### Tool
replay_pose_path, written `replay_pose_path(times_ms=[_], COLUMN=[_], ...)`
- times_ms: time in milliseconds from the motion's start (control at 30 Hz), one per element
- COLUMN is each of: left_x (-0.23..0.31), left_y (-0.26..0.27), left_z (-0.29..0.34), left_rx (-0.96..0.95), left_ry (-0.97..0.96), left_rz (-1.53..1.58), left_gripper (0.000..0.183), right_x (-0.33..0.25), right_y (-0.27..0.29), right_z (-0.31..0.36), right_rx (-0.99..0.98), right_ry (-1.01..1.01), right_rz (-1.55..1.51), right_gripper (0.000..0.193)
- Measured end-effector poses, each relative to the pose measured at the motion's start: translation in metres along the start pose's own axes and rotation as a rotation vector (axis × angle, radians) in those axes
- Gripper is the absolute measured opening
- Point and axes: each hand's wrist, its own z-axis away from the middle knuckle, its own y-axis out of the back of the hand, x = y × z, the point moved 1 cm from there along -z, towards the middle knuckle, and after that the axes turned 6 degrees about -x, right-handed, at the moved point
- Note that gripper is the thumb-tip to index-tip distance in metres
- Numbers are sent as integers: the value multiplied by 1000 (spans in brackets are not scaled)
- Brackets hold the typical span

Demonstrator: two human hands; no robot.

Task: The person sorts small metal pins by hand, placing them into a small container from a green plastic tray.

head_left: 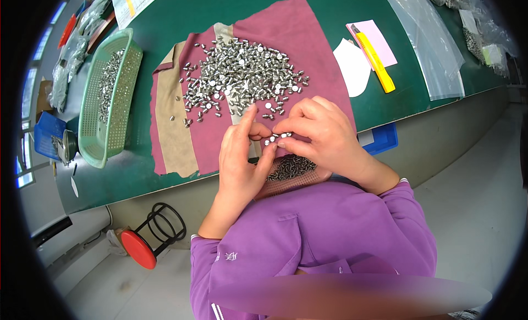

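My left hand [237, 155] and my right hand [325, 134] meet over the near edge of a maroon cloth [300, 39]. Pinched between their fingertips is a short row of small metal screw-like parts [273, 138] with round, flat heads. The left index finger points up while the thumb and bent fingers close in on the row. From the other side, the right thumb and index finger grip it. Just beyond my hands, a big heap of the same silvery parts [242, 72] spreads over the cloth. Below them, a pink basket [297, 185] holds many small, darker metal pieces.
A pale green perforated basket [88, 122] with more metal parts stands at the left. Toward the right lie a yellow utility knife [377, 64], pink paper [385, 45] and clear plastic bags [429, 45]. A red-topped stool [138, 248] stands below the table's front edge.
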Motion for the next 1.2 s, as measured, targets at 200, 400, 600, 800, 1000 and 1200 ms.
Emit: replay_pose_path(times_ms=[200, 400, 600, 800, 1000, 1200], left_x=[0, 2, -4, -6, 1, 2], left_y=[0, -2, -5, -3, 4, 3], left_z=[0, -1, 0, 2, 4, 1], left_rx=[-12, 0, 20, 13, 21, -18], left_ry=[-15, -12, -34, -59, -4, 2], left_rz=[-42, -33, -3, -11, 0, -12], left_gripper=[82, 79, 78, 81, 83, 80], right_x=[-2, 3, 5, 5, 3, 5], right_y=[-5, -5, -4, -1, 7, 8], right_z=[4, 12, 14, 13, 10, 9], right_rx=[40, 55, 131, 88, 40, -27], right_ry=[31, 135, 264, 249, 50, 72], right_rz=[78, 80, 120, 53, 19, 25], right_gripper=[12, 12, 23, 27, 33, 29])
